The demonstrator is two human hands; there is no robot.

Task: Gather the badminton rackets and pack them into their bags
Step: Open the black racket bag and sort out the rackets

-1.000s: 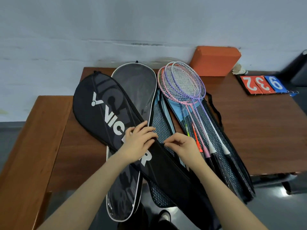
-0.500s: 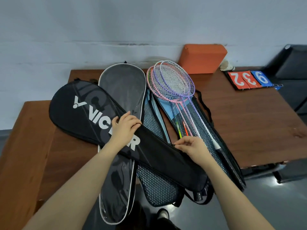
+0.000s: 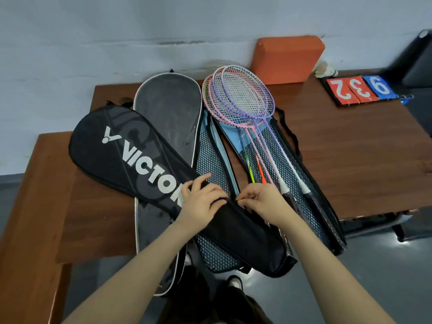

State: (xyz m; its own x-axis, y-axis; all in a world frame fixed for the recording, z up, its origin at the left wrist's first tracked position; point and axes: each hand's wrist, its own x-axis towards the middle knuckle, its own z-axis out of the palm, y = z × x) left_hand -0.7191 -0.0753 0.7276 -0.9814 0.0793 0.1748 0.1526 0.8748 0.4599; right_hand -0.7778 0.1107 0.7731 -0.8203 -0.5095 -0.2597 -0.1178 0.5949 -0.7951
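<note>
While my left hand (image 3: 201,202) presses flat on the black Victor bag (image 3: 140,167), my right hand (image 3: 261,202) pinches its zipper edge; the rackets (image 3: 243,101) remain unpacked on the mesh bag (image 3: 301,183).

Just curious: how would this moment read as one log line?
left hand presses black Victor bag | right hand pinches its edge | rackets unpacked

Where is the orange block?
In the head view the orange block sits at the table's far edge against the wall, just behind the racket heads and left of the shuttlecock.
</note>
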